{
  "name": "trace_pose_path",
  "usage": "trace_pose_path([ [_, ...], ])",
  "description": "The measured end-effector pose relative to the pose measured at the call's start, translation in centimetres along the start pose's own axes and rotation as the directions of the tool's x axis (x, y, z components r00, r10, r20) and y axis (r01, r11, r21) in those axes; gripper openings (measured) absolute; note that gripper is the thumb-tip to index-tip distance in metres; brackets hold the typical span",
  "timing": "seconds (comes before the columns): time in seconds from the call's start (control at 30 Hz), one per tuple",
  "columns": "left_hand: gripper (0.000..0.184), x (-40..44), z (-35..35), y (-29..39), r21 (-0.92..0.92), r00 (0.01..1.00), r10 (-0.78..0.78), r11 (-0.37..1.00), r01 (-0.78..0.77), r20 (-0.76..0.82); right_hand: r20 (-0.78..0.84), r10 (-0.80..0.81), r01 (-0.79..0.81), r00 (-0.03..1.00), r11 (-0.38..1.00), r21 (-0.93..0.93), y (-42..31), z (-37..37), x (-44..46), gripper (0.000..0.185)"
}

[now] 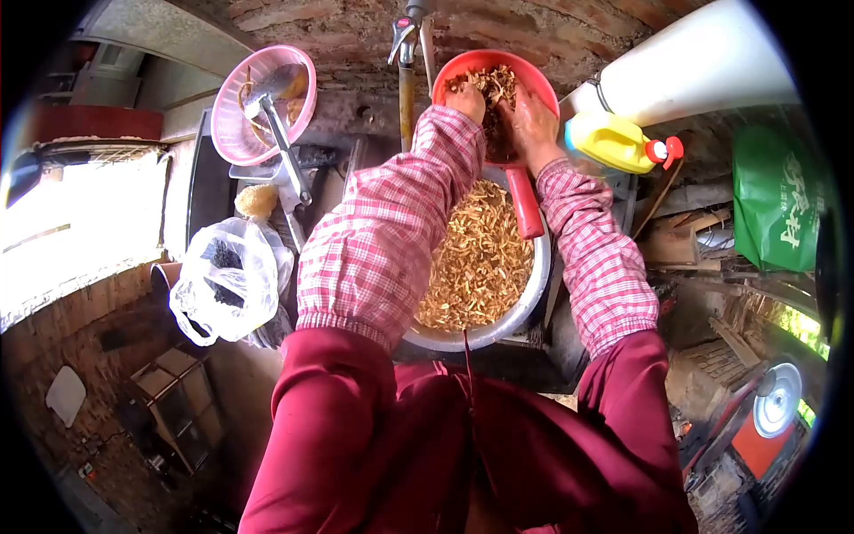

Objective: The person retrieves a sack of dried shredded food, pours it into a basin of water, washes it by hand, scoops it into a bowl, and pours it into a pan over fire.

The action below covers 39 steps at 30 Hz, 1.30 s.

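Observation:
A red plastic dipper (452, 68) with a long handle holds wet, brown shredded strips (495, 82). My left hand (467, 101) is inside the dipper at its left, with its fingers curled into the strips and partly hidden. On the right side of the dipper, my right hand (532, 125) closes around strips, thumb toward the middle. Below the dipper sits a wide metal basin (536, 278) full of lighter, yellow-brown strips (476, 267). The dipper's handle points toward me over the basin's right side.
A tap (405, 40) rises behind the dipper. At left are a pink basket (218, 120) with a metal ladle (285, 147), a sponge (256, 201) and a clear plastic bag (222, 285). At right lie a yellow bottle (614, 142), a white container (703, 62) and a green bag (774, 205).

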<state>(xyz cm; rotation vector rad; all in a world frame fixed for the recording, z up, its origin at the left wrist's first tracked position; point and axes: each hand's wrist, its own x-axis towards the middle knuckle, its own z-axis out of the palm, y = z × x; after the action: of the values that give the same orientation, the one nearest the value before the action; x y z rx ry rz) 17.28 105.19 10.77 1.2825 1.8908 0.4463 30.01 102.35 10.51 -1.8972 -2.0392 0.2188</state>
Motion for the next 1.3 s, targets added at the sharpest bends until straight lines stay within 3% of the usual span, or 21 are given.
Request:
trace_pose_path([
  [0.03, 0.057, 1.9, 1.5, -1.1, -0.212, 0.991, -0.131, 0.97, 0.12, -0.039, 0.041, -0.021, 0.023, 0.999, 0.998, -0.054, -0.1, -1.2, 0.1, 0.039],
  [0.1, 0.039, 4.8, 3.9, -2.1, -0.013, 0.985, 0.03, 0.999, -0.033, -0.171, 0.023, -0.111, 0.113, 0.994, 0.987, -0.112, -0.3, -3.3, 0.2, 0.024],
  [0.2, 0.021, 13.1, 8.5, -7.3, 0.51, 0.782, 0.591, 0.743, -0.433, -0.198, -0.076, -0.245, 0.24, 0.967, 0.969, -0.065, -0.3, -5.3, 0.1, 0.016],
  [0.3, 0.03, 4.2, -1.3, -0.8, 0.05, 0.836, 0.521, 0.843, -0.536, 0.173, 0.024, -0.267, 0.268, 0.963, 0.96, -0.074, -0.5, -7.3, -0.1, 0.028],
  [0.37, 0.042, 2.7, -2.5, 0.1, 0.108, 0.936, 0.252, 0.953, -0.285, 0.246, 0.077, -0.06, 0.039, 0.995, 0.969, 0.244, -0.6, -7.2, -0.4, 0.025],
  [0.4, 0.036, -0.9, -5.0, 1.8, 0.0, 0.913, 0.303, 0.949, -0.315, 0.272, 0.129, 0.036, -0.084, 0.991, 0.917, 0.389, -0.7, -7.0, -0.6, 0.023],
  [0.43, 0.035, -1.9, -5.0, 1.5, 0.039, 0.918, 0.333, 0.937, -0.348, 0.216, 0.196, 0.121, -0.208, 0.973, 0.83, 0.517, -0.7, -6.5, -0.9, 0.022],
  [0.47, 0.034, -2.5, -4.9, 1.2, 0.079, 0.918, 0.362, 0.922, -0.378, 0.163, 0.118, -0.172, 0.139, 0.978, 0.958, 0.25, 0.6, -4.2, -0.8, 0.023],
  [0.5, 0.034, -2.9, -4.7, 0.8, 0.12, 0.913, 0.391, 0.907, -0.403, 0.113, 0.028, -0.45, 0.451, 0.893, 0.889, -0.076, 0.7, -3.2, -1.0, 0.023],
  [0.6, 0.034, -3.7, -5.0, -0.5, 0.11, 0.853, 0.51, 0.847, -0.52, 0.109, 0.02, 0.015, -0.023, 1.0, 0.854, 0.52, -0.2, -4.0, -2.3, 0.023],
  [0.63, 0.034, -4.7, -5.3, -1.0, 0.086, 0.838, 0.536, 0.835, -0.544, 0.1, -0.063, -0.237, 0.245, 0.969, 0.95, 0.192, -0.9, -6.3, -3.1, 0.025],
  [0.67, 0.034, -6.5, -5.6, -1.6, 0.06, 0.77, 0.632, 0.775, -0.629, -0.086, -0.269, -0.394, 0.448, 0.879, 0.876, 0.18, 0.1, -5.9, -3.5, 0.026],
  [0.73, 0.031, -10.9, -7.2, -2.8, -0.073, 0.648, 0.733, 0.649, -0.757, -0.207, -0.076, -0.253, 0.262, 0.965, 0.949, 0.175, -3.2, -11.7, -6.8, 0.03],
  [0.8, 0.029, -13.4, -6.4, -6.9, -0.399, 0.747, 0.653, 0.657, -0.64, -0.124, -0.05, -0.27, 0.272, 0.961, 0.909, 0.316, -4.2, -14.0, -11.6, 0.034],
  [0.93, 0.029, -20.2, -5.5, -16.1, -0.221, 0.94, 0.334, 0.924, -0.313, 0.065, 0.289, -0.182, -0.048, 0.94, 0.767, 0.64, -6.0, -12.5, -22.4, 0.037],
  [1.0, 0.04, -20.8, -3.5, -21.6, -0.068, 0.936, 0.338, 0.941, -0.333, 0.095, 0.473, -0.231, -0.025, 0.85, 0.88, 0.474, -3.6, -7.4, -27.2, 0.032],
  [1.03, 0.047, -20.9, -2.7, -23.1, 0.04, 0.924, 0.374, 0.925, -0.378, 0.08, 0.261, -0.315, 0.146, 0.912, 0.847, 0.511, -1.0, -3.2, -28.9, 0.027],
  [1.07, 0.052, -20.3, -2.4, -23.4, 0.137, 0.913, 0.403, 0.902, -0.409, 0.067, 0.477, -0.146, -0.09, 0.867, 0.895, 0.437, -0.7, -2.0, -28.4, 0.034],
  [1.17, 0.066, -17.6, -1.7, -23.9, 0.357, 0.887, 0.459, 0.82, -0.447, 0.054, 0.41, -0.003, -0.108, 0.912, 0.963, 0.248, 1.9, 2.6, -23.7, 0.034],
  [1.2, 0.068, -16.6, -1.3, -23.4, 0.386, 0.888, 0.456, 0.811, -0.44, 0.055, 0.199, -0.032, -0.037, 0.98, 0.942, 0.333, 3.0, 5.0, -22.4, 0.041],
  [1.3, 0.073, -14.1, -0.5, -21.0, 0.41, 0.917, 0.391, 0.827, -0.385, 0.073, 0.14, -0.251, 0.259, 0.958, 0.965, -0.041, 4.1, 9.0, -18.0, 0.046],
])
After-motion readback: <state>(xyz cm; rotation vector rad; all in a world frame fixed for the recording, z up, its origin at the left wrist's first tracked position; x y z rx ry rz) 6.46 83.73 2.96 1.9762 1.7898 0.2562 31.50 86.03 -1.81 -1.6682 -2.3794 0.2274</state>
